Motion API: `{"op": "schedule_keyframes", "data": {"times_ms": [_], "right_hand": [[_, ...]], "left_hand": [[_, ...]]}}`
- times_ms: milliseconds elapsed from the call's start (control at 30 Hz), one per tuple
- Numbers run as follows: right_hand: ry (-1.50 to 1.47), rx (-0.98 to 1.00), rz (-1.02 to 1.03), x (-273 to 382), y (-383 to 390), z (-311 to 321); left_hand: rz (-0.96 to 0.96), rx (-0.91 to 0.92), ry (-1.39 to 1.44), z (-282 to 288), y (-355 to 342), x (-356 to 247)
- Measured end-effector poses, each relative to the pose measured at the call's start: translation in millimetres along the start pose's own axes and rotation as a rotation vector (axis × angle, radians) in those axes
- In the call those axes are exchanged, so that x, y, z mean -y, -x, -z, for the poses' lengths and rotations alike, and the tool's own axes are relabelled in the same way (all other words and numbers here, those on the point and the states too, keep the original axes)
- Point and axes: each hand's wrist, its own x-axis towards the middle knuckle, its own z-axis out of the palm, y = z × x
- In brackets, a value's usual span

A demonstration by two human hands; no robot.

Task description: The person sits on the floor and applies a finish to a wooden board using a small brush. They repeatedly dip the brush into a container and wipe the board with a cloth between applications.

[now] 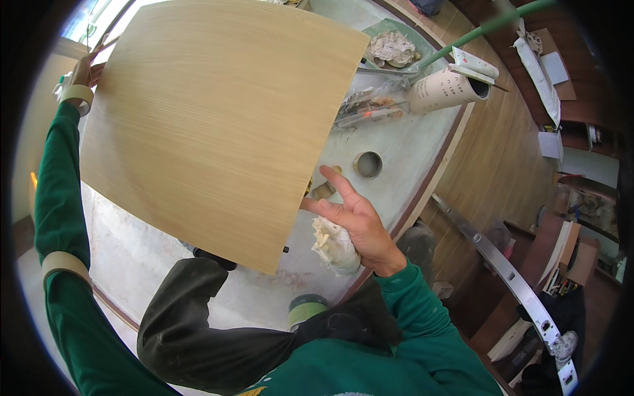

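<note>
A light wood-grain panel (218,125) fills the upper middle, tilted over a pale work surface (403,185). My left hand (84,69) is at the panel's far left edge, its fingers around the edge and partly hidden; rolls of tan tape circle that wrist and forearm. My right hand (353,218) holds a crumpled white cloth (333,247) in its lower fingers, with two fingers stretched toward the panel's right edge. Beside them lie a small tape roll (367,164) and a small tan object (325,190).
Behind sit crumpled material in a green bag (393,47), clear bags of tools (366,105), a cardboard tube (442,92) and a green pole (456,46). A long metal level (489,261) leans at right by cluttered dark shelving. My knee and a green container (305,307) are below.
</note>
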Motion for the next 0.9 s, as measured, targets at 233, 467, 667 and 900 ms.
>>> {"op": "schedule_keyframes", "data": {"times_ms": [233, 467, 667, 900], "right_hand": [[0.022, -0.129, 0.028, -12.8, 23.3, 18.9], [0.185, -0.209, 0.049, -39.9, 104.9, 28.0], [0.39, 0.059, 0.435, -86.0, 183.8, -38.6], [0.547, -0.209, 1.028, -95.8, 252.4, -75.3]], "left_hand": [[-0.274, -0.076, 0.156, 36.1, 92.3, -52.7], [-0.43, 0.236, 0.724, 9.8, 363.9, -103.4], [-0.135, 0.762, 0.92, -138.6, 580.5, -65.8], [0.11, 0.963, 0.766, -198.6, 703.8, -68.0]]}}
